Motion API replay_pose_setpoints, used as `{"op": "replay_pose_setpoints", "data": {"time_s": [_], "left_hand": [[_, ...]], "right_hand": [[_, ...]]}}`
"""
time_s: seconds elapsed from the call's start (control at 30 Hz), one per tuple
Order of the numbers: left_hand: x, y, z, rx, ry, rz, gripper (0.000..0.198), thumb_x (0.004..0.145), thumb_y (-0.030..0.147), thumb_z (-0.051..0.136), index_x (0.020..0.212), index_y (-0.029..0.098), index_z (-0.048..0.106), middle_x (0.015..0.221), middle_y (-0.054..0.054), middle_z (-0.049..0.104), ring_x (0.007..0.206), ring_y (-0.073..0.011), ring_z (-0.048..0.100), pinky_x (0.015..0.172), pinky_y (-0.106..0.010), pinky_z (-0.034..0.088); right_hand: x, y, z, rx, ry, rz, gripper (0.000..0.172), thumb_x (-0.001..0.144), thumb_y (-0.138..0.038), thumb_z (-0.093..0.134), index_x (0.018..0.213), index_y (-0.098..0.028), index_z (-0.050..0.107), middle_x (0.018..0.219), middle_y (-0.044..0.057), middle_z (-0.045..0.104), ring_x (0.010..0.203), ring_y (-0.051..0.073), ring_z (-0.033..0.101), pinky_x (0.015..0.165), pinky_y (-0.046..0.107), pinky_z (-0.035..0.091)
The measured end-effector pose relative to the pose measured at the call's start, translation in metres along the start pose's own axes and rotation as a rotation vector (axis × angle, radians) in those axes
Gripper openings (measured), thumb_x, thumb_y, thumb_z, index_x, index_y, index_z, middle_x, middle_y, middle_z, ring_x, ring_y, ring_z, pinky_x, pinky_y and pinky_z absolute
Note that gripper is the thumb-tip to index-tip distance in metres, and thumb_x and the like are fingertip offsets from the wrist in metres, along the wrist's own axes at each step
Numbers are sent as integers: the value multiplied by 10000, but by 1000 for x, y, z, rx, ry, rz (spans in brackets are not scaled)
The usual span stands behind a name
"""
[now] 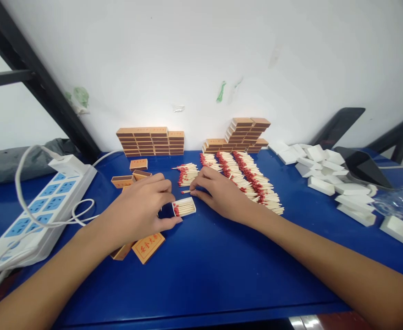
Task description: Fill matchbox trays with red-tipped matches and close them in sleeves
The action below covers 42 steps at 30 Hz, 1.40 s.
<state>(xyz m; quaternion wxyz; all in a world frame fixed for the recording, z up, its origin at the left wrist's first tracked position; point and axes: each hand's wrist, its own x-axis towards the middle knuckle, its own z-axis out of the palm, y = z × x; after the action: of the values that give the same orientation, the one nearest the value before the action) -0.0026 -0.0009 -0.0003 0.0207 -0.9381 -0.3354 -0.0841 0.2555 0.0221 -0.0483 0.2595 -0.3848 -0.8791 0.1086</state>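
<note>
At the middle of the blue table lies a small white matchbox tray [189, 201] with red-headed matches [186, 209] in it. My left hand [144, 204] grips its left end, thumb near the front corner and fingers at the back corner. Just behind the tray, my right hand [218, 190] pinches a single match [185, 191], its red head pointing left. Rows of loose matches [256, 178] lie beyond and to the right of that hand, with a smaller pile [188, 174] behind the tray. Orange matchbox sleeves [148, 246] lie around and partly under my left hand.
Stacked matchboxes [149, 141] stand against the wall at back left, and another stack [244, 133] at back right. White empty trays [325, 167] are heaped on the right, near a black dustpan [362, 167] and clear plastic [402, 201]. A corded power strip [43, 208] lies left.
</note>
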Motion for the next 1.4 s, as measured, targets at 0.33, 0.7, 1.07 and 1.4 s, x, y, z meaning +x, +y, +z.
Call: {"op": "replay_pose_setpoints", "data": {"time_s": [0.33, 0.7, 1.07, 1.4], "left_hand": [[-1, 0, 0, 2, 4, -8, 296, 936, 464, 785, 965, 170, 811, 894, -62, 661, 929, -254, 606, 790, -393, 494], [0, -1, 2, 6, 11, 5, 311, 933, 473, 783, 962, 165, 820, 902, -63, 658, 928, -255, 608, 818, -412, 508], [0, -2, 1, 15, 24, 18, 305, 938, 467, 778, 974, 166, 814, 896, -58, 660, 912, -242, 608, 785, -389, 507], [1, 0, 0, -34, 11, -6, 269, 919, 435, 805, 945, 167, 817, 881, -63, 647, 903, -255, 603, 764, -396, 490]], "right_hand": [[-2, -23, -11, -14, -3, 22, 92, 1067, -183, 621, 988, -194, 666, 1061, 72, 630, 971, 203, 635, 847, 340, 518], [-1, -5, 7, 0, 111, -46, 202, 1094, -199, 540, 1163, -218, 728, 1105, 107, 663, 1087, 258, 617, 954, 429, 538], [0, -5, 11, -6, 52, -3, 128, 1069, -178, 589, 1033, -209, 708, 1090, 100, 658, 1079, 255, 608, 948, 417, 530], [0, -6, 8, 0, 36, 14, 100, 1067, -178, 595, 1049, -210, 688, 1099, 98, 643, 1087, 253, 597, 951, 414, 526]]}}
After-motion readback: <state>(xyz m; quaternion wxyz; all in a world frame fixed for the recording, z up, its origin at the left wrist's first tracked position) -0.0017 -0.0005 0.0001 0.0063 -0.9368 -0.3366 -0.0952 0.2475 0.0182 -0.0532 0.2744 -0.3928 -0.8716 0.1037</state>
